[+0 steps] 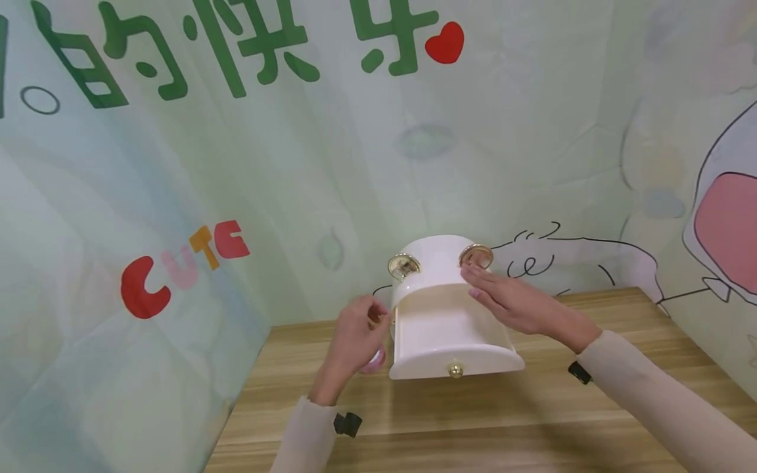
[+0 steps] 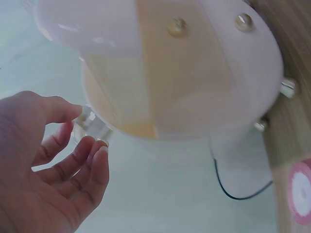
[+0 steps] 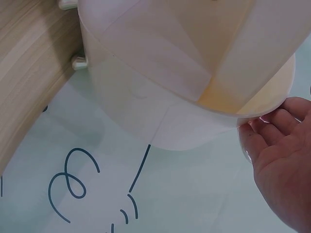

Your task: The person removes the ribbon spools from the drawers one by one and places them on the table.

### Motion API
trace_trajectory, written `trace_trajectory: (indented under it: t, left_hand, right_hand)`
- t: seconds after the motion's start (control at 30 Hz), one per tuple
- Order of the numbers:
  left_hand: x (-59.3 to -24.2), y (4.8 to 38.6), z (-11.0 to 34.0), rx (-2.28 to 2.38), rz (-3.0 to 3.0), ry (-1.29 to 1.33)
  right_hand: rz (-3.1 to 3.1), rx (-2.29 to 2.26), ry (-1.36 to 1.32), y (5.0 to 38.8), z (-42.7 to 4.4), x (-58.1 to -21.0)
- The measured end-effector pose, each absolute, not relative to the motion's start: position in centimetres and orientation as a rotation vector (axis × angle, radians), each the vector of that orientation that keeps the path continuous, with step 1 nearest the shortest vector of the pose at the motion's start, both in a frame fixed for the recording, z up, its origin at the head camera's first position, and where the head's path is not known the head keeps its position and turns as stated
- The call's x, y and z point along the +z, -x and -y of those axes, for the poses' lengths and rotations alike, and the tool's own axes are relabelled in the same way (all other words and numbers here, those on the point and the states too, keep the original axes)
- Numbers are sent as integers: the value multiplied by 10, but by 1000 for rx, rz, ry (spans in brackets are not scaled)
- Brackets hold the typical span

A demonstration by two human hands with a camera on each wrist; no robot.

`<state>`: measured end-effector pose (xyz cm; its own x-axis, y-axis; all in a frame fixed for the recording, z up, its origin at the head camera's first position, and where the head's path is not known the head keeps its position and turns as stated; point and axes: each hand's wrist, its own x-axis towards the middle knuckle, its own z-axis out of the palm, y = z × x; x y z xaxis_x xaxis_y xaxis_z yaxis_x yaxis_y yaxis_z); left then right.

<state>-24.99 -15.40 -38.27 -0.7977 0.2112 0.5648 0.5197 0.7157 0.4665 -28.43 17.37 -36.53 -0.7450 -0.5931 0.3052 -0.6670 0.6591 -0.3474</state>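
Observation:
A white, round-topped box (image 1: 440, 253) stands on the table with its curved front swung down, showing a pale hollow inside. A small gold knob (image 1: 455, 370) sits on that lowered front (image 1: 422, 368). Two shiny gold discs stick up from its top, a left disc (image 1: 404, 265) and a right disc (image 1: 480, 255). Beside the box's left side is my left hand (image 1: 357, 332), its fingers loosely bent; in the left wrist view they overlap the shiny disc (image 2: 95, 127), with no clear grip. My right hand (image 1: 514, 302) lies along the upper right side, straight fingertips at the right disc.
A pink roll with a white centre (image 2: 301, 191) lies on the wooden table (image 1: 414, 433), left of the box and partly behind my left hand in the head view. A pale printed cloth backdrop (image 1: 503, 164) rises behind the table.

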Motion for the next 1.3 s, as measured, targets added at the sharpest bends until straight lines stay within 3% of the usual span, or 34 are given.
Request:
trace_trajectory:
  t: [0.43, 0.67, 0.93, 1.3]
  left_hand:
    - [-374, 205, 117, -646, 2224, 857]
    - [-395, 205, 100, -393, 1902, 987]
    - [-416, 204, 91, -154, 1616, 955]
    - [-430, 198, 79, -29, 1515, 1080]
  right_hand:
    - [2749, 660, -1004, 284, -174, -364]
    - [2731, 688, -1004, 283, -171, -362]
    - [2729, 693, -1006, 282, -172, -363]
    - [2697, 686, -1024, 283, -172, -365]
